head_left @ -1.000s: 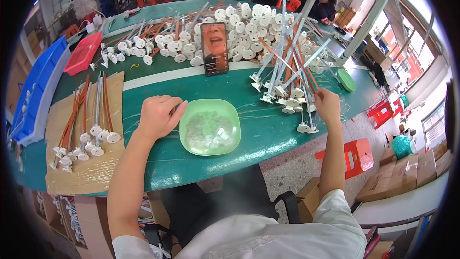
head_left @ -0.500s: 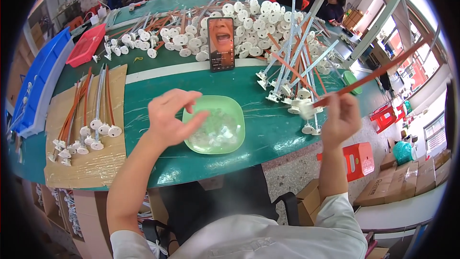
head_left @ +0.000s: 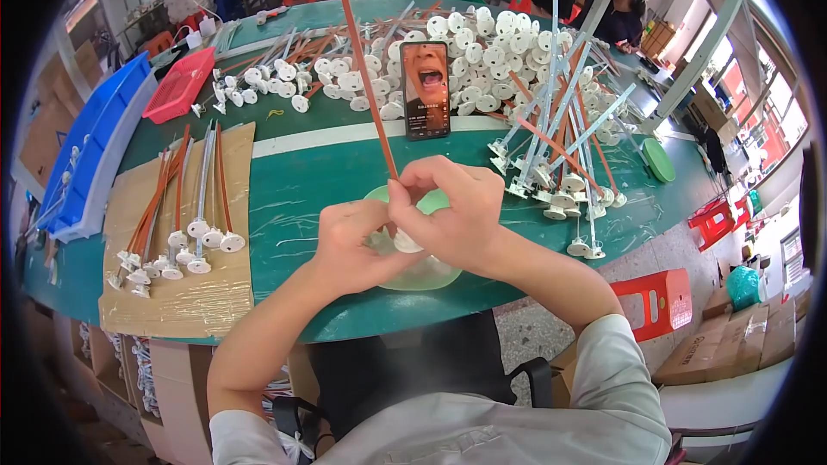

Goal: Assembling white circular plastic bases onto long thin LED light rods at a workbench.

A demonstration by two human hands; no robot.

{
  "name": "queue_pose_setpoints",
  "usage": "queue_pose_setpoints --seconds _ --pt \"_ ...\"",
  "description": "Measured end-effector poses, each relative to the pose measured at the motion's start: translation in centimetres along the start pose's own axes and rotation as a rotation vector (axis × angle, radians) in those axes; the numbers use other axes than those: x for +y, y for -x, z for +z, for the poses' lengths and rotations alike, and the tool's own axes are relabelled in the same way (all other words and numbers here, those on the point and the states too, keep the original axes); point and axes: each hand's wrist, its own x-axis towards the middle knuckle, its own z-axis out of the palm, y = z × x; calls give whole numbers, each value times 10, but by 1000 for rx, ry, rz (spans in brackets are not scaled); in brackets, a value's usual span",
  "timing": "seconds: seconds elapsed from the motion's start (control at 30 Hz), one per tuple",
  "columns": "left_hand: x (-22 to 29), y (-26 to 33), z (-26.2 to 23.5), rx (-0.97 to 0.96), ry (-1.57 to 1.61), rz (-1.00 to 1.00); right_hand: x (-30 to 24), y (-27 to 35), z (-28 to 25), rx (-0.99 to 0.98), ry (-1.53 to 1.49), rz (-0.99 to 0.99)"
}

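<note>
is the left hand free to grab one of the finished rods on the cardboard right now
Probably not yet: the left hand is pinching the white disc with the right hand. The path to the cardboard looks open.

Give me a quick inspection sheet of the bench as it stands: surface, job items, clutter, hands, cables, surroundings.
Surface: green table, cardboard sheet at left.
Job's things: orange rod with white disc at its lower end, above the pale green bowl.
Clutter: finished rods on cardboard; standing rods; loose discs; phone; blue bin; red tray.
Hands: left hand and right hand both grip rod and disc.
Cables: nothing seen.
Surroundings: red stool, boxes, people at far tables.
</note>
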Motion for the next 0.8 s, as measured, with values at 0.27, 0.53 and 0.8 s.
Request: queue_pose_setpoints --seconds 0.27,0.53,0.8 --pt "-15 8 -4 -209 495 -290 32 11 5 -108 -115 183" --pt "-18 9 -14 -120 1162 -676 51 18 0 15 13 -517" --pt "-27 13 -16 -136 1085 -610 54 28 1 -15 -6 -471"
